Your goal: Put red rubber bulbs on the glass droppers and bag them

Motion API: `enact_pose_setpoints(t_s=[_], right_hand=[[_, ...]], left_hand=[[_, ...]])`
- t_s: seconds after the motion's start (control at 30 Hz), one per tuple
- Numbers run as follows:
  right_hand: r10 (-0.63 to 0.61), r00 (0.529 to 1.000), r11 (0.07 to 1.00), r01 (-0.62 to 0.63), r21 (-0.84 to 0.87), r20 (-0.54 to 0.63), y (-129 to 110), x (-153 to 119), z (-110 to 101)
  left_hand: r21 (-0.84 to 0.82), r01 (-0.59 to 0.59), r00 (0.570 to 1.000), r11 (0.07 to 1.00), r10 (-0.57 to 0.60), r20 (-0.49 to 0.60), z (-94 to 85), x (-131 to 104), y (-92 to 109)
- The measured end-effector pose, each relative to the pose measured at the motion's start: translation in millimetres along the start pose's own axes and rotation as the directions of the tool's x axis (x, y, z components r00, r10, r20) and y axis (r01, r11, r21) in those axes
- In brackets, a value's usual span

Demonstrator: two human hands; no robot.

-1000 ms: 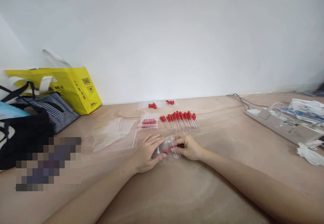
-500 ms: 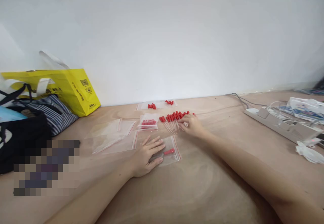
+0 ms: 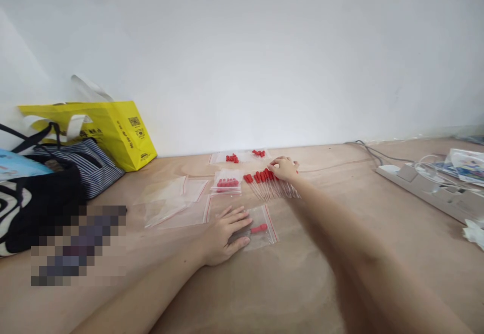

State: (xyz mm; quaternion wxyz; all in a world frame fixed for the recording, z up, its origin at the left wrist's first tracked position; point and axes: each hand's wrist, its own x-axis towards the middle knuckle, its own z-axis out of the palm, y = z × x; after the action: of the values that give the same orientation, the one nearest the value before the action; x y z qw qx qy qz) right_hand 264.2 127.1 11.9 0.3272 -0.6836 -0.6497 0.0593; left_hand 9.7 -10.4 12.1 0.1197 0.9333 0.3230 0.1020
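My left hand (image 3: pixel 227 236) lies flat with fingers spread on a clear zip bag (image 3: pixel 266 238), which has a red-bulbed dropper (image 3: pixel 259 228) in it. Beyond it, my right hand (image 3: pixel 284 167) reaches over a fan of clear droppers with red bulbs (image 3: pixel 260 176); its fingers are bent together at the bulbs, and what they grip, if anything, is too small to tell. A small bag of red bulbs (image 3: pixel 228 183) is left of the fan. Behind it, a flat bag (image 3: pixel 244 157) bears two small heaps of red bulbs.
Overlapping clear bags (image 3: pixel 177 205) lie left of centre. A yellow bag (image 3: pixel 124 132), a striped pouch (image 3: pixel 94 165) and a black bag (image 3: pixel 49 208) stand at the left. A power strip (image 3: pixel 419 188) with cables and white crumpled tissue (image 3: pixel 473 233) are at the right.
My right hand has moved up from the dropper stems to the bulb ends, so more stems show. My left hand stays on the bag. The whole view has shifted slightly.
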Motion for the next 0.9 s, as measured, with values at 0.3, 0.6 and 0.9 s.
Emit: enact_pose_setpoints(t_s=[0.3, 0.6, 0.9], right_hand=[[-0.008, 0.988, 0.760, 0.106, 0.642, -0.154, 12.1, -48.2, -48.0], [0.248, 0.969, 0.341, -0.095, 0.935, 0.008, 3.6, -122.0, -34.2], [0.185, 0.980, 0.445, -0.155, 0.882, 0.079, -3.3, -137.1, -17.2]], left_hand=[[0.011, -0.003, 1.000, 1.000, 0.003, 0.001, -0.1, 0.7, -0.1], [0.006, 0.000, 1.000, 1.000, 0.000, -0.017, -0.1, 1.4, 0.6], [0.000, 0.010, 1.000, 1.000, -0.010, -0.021, -1.6, 2.5, 2.8]])
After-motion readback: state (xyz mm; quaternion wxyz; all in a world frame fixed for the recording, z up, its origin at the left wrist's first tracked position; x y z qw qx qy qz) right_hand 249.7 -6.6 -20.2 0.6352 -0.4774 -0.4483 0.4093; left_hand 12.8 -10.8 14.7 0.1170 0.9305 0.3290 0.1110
